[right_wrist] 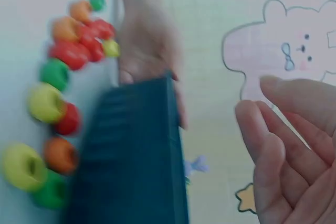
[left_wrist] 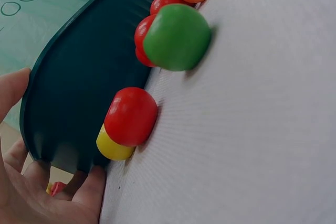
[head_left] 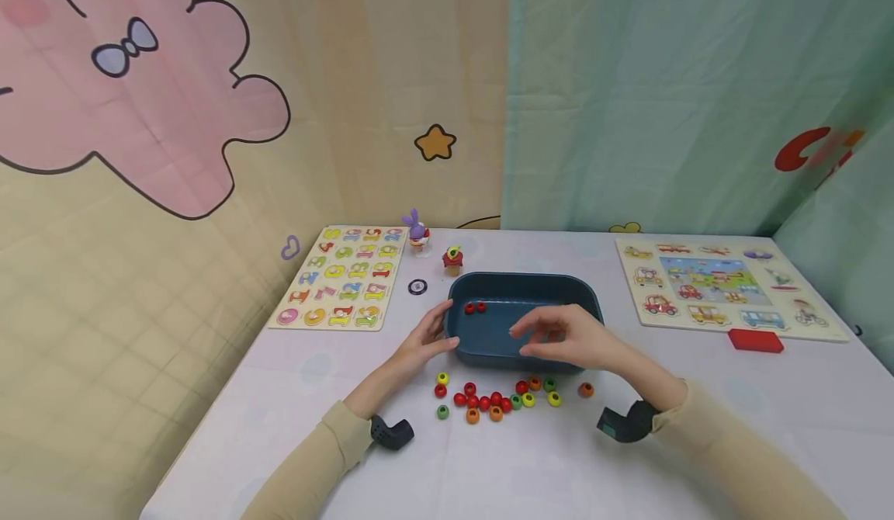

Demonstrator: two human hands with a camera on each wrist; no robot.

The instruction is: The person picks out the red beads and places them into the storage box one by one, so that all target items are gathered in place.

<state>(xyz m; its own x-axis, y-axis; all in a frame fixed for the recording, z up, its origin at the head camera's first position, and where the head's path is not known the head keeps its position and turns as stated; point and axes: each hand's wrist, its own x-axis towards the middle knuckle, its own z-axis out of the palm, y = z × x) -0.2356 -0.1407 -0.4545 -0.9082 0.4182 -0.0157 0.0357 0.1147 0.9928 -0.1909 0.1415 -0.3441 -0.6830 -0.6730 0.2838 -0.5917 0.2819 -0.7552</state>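
Note:
A dark blue plastic basin (head_left: 524,286) stands mid-table with two red beads (head_left: 476,307) inside at the left. My left hand (head_left: 424,339) holds the basin's left end, thumb near its front corner and fingers along the outer wall. In the left wrist view, those fingers (left_wrist: 86,192) bend against the wall. My right hand (head_left: 569,337) hovers over the basin's right half, fingers loosely bent with no bead showing between them. In the right wrist view, thumb and fingertips stand close together above the rim. Several red, orange, yellow and green beads (head_left: 485,403) lie before the basin.
A number puzzle board (head_left: 342,278) lies at the back left, a vehicle puzzle board (head_left: 726,283) at the right with a red block (head_left: 756,341) by its front edge. Behind the basin are a purple rabbit figure (head_left: 417,231), a small red-topped toy (head_left: 452,260) and a round chip (head_left: 417,286).

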